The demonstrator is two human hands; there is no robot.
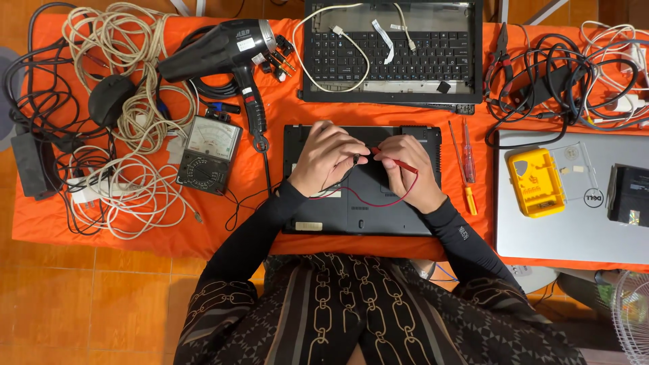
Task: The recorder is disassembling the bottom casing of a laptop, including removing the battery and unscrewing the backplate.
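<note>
Both hands closed over upturned black plastic laptop base (362,203): left hand (329,159) pinching black probe (355,159), right hand (407,169) gripping thin red probe (395,162).

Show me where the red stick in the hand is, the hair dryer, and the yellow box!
red probe (399,163), head view, on its red shaft by the right hand's fingers.
hair dryer (216,51), head view, on its black barrel.
yellow box (535,182), head view, on its lid.
</note>
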